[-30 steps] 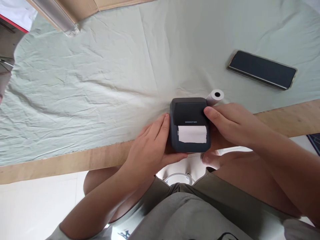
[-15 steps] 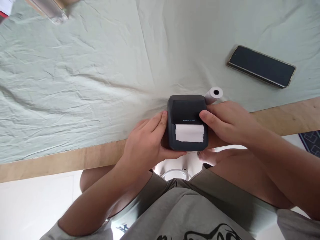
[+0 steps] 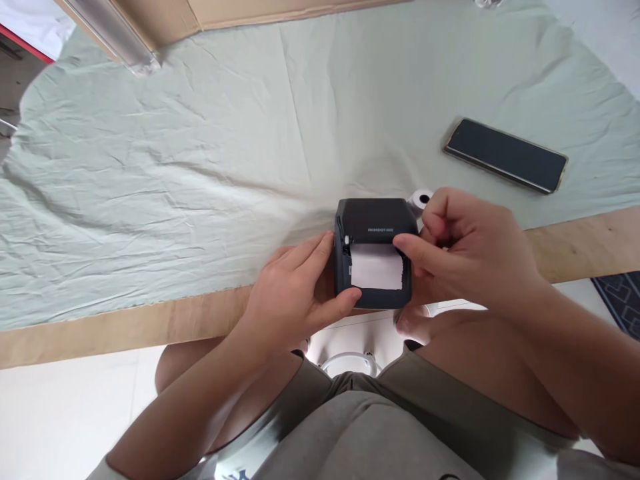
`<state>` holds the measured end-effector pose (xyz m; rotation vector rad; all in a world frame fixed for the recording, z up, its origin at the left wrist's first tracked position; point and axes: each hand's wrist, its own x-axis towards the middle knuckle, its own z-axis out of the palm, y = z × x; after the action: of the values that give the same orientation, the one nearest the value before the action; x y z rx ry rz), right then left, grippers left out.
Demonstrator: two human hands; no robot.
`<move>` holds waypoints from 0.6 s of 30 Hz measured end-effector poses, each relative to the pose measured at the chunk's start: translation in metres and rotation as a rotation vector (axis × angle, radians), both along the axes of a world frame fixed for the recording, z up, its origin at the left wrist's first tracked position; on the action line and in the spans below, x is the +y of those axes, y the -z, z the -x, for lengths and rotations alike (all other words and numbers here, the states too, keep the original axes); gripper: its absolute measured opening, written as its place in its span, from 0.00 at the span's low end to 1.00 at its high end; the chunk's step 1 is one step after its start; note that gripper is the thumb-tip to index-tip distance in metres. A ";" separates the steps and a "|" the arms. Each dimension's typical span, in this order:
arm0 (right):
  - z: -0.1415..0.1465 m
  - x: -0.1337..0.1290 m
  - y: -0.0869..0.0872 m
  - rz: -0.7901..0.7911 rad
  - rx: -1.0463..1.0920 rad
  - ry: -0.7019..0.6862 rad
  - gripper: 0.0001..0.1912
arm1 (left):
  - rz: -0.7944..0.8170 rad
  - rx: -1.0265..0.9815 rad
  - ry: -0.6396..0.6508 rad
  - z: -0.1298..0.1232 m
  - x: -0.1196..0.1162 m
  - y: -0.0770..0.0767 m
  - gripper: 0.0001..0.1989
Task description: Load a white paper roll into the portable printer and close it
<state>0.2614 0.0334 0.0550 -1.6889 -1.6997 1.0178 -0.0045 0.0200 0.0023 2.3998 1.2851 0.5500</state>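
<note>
A small dark label printer (image 3: 374, 215) is at the table's near edge, its lid slightly raised at the front. White paper (image 3: 377, 268) with a ragged edge comes out from under the lid over the front. My left hand (image 3: 293, 287) grips the printer's left side, thumb on the front rim. On the other side, my right hand (image 3: 473, 250) has its thumb at the lid's front right corner and its fingers curled by the right side, closed on the lid edge. A white paper roll (image 3: 418, 201) stands behind that hand, partly hidden.
A phone (image 3: 506, 155) lies on the pale green cloth (image 3: 200, 167) at the right. Cardboard (image 3: 250, 10) and a clear-wrapped item (image 3: 113, 33) are at the far left. The bare wooden table edge (image 3: 150, 327) runs in front of my legs.
The printer's lid has lifted a little, showing a gap and a white part at its left. My right fingers have curled, and my left thumb has moved onto the front rim. The view has shifted.
</note>
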 end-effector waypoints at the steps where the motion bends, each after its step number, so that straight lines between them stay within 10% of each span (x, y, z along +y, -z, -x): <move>1: 0.001 -0.001 -0.001 -0.021 0.022 0.023 0.22 | -0.008 -0.011 0.006 -0.001 0.000 0.000 0.39; 9: 0.008 0.018 -0.010 -0.330 -0.240 -0.147 0.08 | -0.061 -0.026 0.020 0.001 -0.001 0.004 0.39; 18: 0.024 0.053 -0.013 -0.072 -0.633 -0.470 0.06 | -0.168 -0.011 0.058 0.002 -0.001 0.007 0.38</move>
<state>0.2375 0.0866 0.0681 -1.7097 -2.5949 0.6147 -0.0069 0.0186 -0.0043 2.5572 1.2036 0.6774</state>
